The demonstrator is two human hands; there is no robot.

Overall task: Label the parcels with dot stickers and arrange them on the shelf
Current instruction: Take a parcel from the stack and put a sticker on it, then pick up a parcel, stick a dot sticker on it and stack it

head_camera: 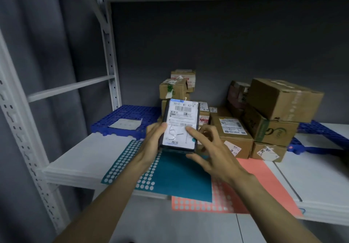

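My left hand (153, 142) grips a dark flat parcel (179, 122) with a white shipping label, held tilted above the shelf. My right hand (211, 154) is spread open beside it, the forefinger touching the label's lower right, where a teal dot shows at the label's edge. Under my hands lies a teal dot-sticker sheet (170, 174) with many dots gone. A salmon dot-sticker sheet (251, 191) lies partly beneath it, hanging over the shelf's front edge.
Several cardboard parcels (273, 110) are stacked at the back right of the white shelf (79, 159), smaller ones (175, 88) behind the held parcel. Blue plastic grid mats (124, 116) lie at the back; a white sheet (126, 123) rests on the left mat. Metal uprights (111, 54) stand left.
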